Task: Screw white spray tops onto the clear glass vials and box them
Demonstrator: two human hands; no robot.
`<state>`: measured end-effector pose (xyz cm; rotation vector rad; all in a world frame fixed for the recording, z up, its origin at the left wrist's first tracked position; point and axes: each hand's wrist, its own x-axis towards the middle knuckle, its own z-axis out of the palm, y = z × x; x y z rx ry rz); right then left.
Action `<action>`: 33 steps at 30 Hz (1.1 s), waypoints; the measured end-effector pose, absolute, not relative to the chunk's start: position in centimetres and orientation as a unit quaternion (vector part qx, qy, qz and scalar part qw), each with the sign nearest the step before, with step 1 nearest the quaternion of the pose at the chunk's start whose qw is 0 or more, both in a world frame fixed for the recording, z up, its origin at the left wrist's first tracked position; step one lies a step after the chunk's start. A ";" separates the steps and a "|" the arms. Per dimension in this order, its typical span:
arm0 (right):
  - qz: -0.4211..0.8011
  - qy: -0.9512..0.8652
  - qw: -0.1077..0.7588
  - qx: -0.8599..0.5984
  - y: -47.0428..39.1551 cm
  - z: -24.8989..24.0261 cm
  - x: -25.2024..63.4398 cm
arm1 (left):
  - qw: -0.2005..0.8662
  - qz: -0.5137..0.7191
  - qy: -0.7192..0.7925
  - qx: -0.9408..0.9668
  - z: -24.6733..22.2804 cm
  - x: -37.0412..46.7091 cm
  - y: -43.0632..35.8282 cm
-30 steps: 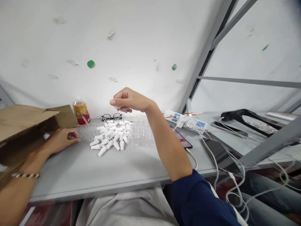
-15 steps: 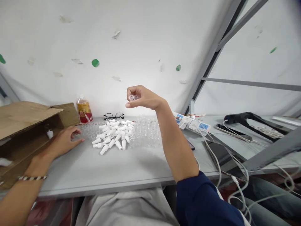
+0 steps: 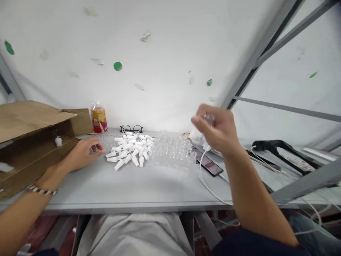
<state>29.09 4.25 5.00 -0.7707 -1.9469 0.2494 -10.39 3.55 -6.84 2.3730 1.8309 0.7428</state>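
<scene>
My right hand [image 3: 217, 129] is raised above the table on the right, fingers closed round small clear plastic bottles [image 3: 209, 118] that it mostly covers. It is slightly blurred. My left hand [image 3: 86, 153] is at the left with fingers curled and thumb apart, holding nothing I can see. It lies between the cardboard box and a heap of white spray nozzles [image 3: 130, 149]. Clear bottles [image 3: 170, 149] stand close together just right of the heap. More clear bottles [image 3: 108, 139] are behind my left fingertips.
The open cardboard box [image 3: 34, 113] has a few white-topped items in it. At the back are a red and yellow container [image 3: 98, 119] and black glasses [image 3: 131, 128]. A phone [image 3: 209, 161] with white cables [image 3: 204, 177] lies on the right, before a metal frame [image 3: 306, 181].
My right hand has moved right, from above the nozzles and bottles, still holding the clear bottles. My left hand has shifted slightly right, its fingers more curled. The view has turned somewhat, showing the phone.
</scene>
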 end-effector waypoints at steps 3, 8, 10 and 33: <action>0.062 -0.800 0.439 -0.404 2.5 1.4 32.6 | 0.036 0.242 0.594 0.767 -6.9 -10.2 3.4; 0.120 -0.735 0.394 -0.539 3.6 -2.5 37.8 | 0.040 0.235 0.597 0.766 -7.1 -10.4 3.5; 0.144 -0.741 0.352 -0.554 4.3 -3.2 38.9 | 0.041 0.233 0.600 0.765 -7.3 -10.5 3.7; 0.067 -0.693 0.445 -0.564 2.9 -7.4 37.7 | 0.043 0.231 0.583 0.777 -6.8 -9.7 3.0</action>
